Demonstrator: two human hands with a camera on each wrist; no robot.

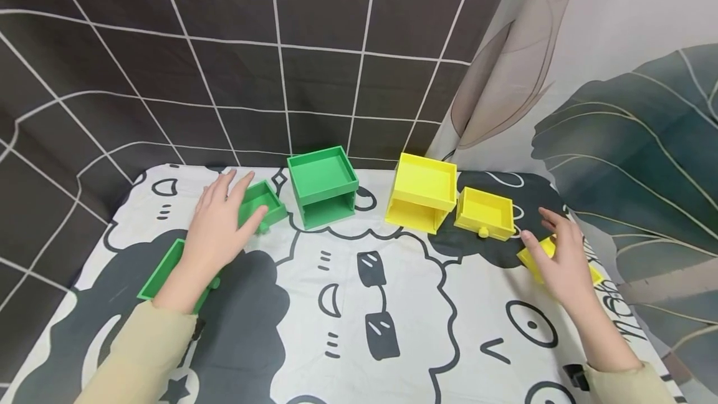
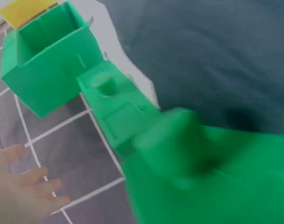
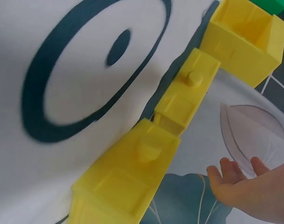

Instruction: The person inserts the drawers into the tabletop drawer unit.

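Observation:
My left hand (image 1: 219, 226) is spread out with nothing in it, over two green drawers. The farther green drawer (image 1: 268, 203) lies by the fingertips, and the nearer one (image 1: 167, 268) is partly hidden beneath the wrist. To their right stands a green cabinet (image 1: 324, 174) with an open-fronted lower slot. My right hand (image 1: 561, 264), its fingers loose and holding nothing, hovers over a yellow drawer (image 3: 125, 170) that it partly covers in the head view. Another yellow drawer (image 1: 485, 212) with a round knob sits between that hand and the yellow cabinet (image 1: 424, 181), whose lower slot is also vacant.
All the pieces rest on a cartoon-print cloth (image 1: 314, 354) in black, white and grey. Behind the cabinets rises a dark curtain (image 1: 314, 80) with a white grid. A pale leaf-print curtain (image 1: 634, 161) borders the right side.

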